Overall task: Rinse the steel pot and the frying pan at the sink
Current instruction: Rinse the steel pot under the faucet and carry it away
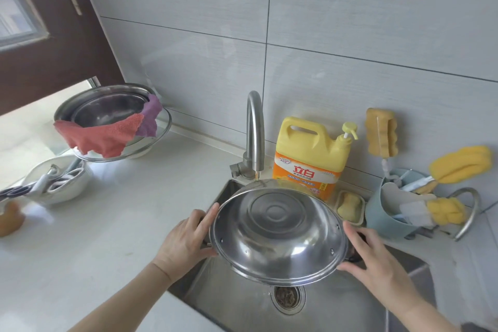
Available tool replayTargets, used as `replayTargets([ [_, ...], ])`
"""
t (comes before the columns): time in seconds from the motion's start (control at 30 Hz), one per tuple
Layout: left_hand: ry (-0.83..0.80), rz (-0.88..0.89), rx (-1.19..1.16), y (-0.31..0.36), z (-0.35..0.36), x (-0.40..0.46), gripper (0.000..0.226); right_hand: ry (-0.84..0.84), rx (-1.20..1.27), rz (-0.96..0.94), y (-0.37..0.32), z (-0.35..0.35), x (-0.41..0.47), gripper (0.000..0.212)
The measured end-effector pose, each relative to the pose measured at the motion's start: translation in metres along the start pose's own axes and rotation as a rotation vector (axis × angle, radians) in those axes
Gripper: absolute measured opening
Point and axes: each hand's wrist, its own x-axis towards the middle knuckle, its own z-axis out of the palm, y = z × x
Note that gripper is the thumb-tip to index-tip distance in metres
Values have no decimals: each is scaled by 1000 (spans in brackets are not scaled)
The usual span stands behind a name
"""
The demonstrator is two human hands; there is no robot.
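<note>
I hold the steel pot point(277, 234) over the steel sink point(350, 304), tilted so its open inside faces me. My left hand point(186, 242) grips its left side handle and my right hand point(374, 259) grips its right one. The pot's far rim sits right under the spout of the curved steel tap point(254, 127). Whether water runs from the tap I cannot tell. The sink drain point(288, 299) shows below the pot. No frying pan is in view.
A yellow detergent jug point(310, 159) stands behind the sink, a soap dish point(350, 206) beside it. A blue caddy point(388, 213) with yellow sponge brushes is at right. At left, steel bowls point(107, 108) draped with red and purple cloths, and a white bowl point(54, 183) holding scissors.
</note>
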Motion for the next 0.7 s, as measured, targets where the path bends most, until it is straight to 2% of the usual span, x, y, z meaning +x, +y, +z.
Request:
replayTargets([
  [0.33, -7, -179, -77, -47, -12, -42, 143, -23, -14, -212, -36, 32, 67, 114],
  [0.43, 10, -184, -62, -52, -13, -42, 147, -33, -9, -215, -38, 36, 75, 108],
  [0.57, -2, -146, -51, -44, -6, -27, 149, -41, 12, -167, -23, 30, 66, 116],
  [0.63, -2, -114, -56, -35, -1, -14, 145, -36, 7, -121, -12, 24, 55, 121],
  [0.7, 31, -54, -43, -22, 3, 1, 120, -36, 4, -58, -1, 15, 41, 126],
])
